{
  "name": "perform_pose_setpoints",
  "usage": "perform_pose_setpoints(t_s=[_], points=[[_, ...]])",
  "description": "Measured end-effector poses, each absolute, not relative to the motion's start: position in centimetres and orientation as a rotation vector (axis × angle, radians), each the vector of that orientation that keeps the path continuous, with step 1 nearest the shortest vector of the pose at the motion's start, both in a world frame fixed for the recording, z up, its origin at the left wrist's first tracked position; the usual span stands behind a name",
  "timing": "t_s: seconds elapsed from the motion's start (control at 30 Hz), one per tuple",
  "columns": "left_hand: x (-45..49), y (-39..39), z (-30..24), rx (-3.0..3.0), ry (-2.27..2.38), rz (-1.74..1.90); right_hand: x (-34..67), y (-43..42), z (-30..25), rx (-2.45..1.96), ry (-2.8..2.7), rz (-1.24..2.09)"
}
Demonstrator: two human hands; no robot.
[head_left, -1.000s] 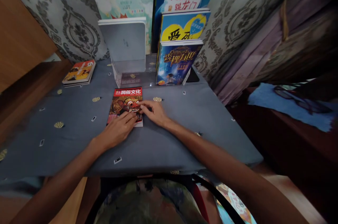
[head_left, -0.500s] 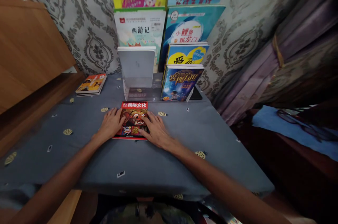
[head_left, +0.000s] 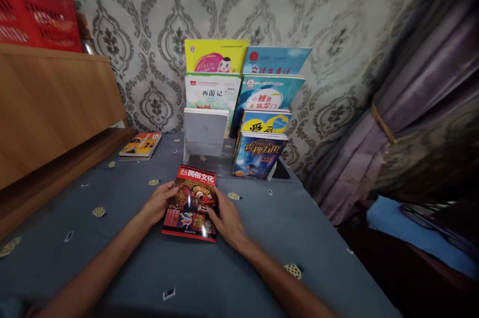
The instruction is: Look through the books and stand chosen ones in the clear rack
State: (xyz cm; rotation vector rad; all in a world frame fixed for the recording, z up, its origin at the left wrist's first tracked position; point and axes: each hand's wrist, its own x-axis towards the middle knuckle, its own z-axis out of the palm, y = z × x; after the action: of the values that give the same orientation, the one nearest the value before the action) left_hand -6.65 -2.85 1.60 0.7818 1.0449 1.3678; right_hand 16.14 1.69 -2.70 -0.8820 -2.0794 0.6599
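Observation:
A red-bordered book point(head_left: 192, 203) with a mask picture on its cover is gripped by its two sides, its far edge tilted up from the cloth. My left hand point(head_left: 160, 203) closes on the left edge, thumb on the cover. On the right edge is my right hand point(head_left: 229, 218), its thumb across the cover and its other fingers mostly hidden behind. Just beyond the book stands a clear stepped rack point(head_left: 204, 149). Its left column holds a grey-white book point(head_left: 206, 131); a dark blue book point(head_left: 260, 156) fronts the right column.
Behind these, the rack bears a white-green book point(head_left: 211, 91), a yellow book point(head_left: 215, 53) and several blue ones. A small stack of orange books point(head_left: 141, 145) lies at the left. A wooden cabinet point(head_left: 56, 108) with a red basket point(head_left: 41, 8) borders the table point(head_left: 123, 268); a curtain point(head_left: 359, 178) hangs right.
The book lay flat under both hands; now it is lifted and tilted, with the hands gripping its sides. The camera view has tipped up, showing more wall and the red basket.

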Motion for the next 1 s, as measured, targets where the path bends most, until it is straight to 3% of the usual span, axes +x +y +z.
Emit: perform_pose_setpoints(t_s=[0.23,0.43,0.73,1.0], points=[[-5.9,-3.7,5.2,0.871,0.879,1.398,15.7,3.3,0.7,-0.605,-1.665,1.205],[-5.2,-2.8,7.4,1.071,0.818,1.551,15.9,2.0,5.8,-0.608,-1.635,0.957],[-4.0,-2.6,4.5,1.010,1.009,1.655,15.9,-0.4,1.0,-0.747,-1.754,0.692],[-4.5,-3.0,3.9,1.041,1.125,1.639,16.0,-0.6,0.4,-0.785,-1.770,0.612]])
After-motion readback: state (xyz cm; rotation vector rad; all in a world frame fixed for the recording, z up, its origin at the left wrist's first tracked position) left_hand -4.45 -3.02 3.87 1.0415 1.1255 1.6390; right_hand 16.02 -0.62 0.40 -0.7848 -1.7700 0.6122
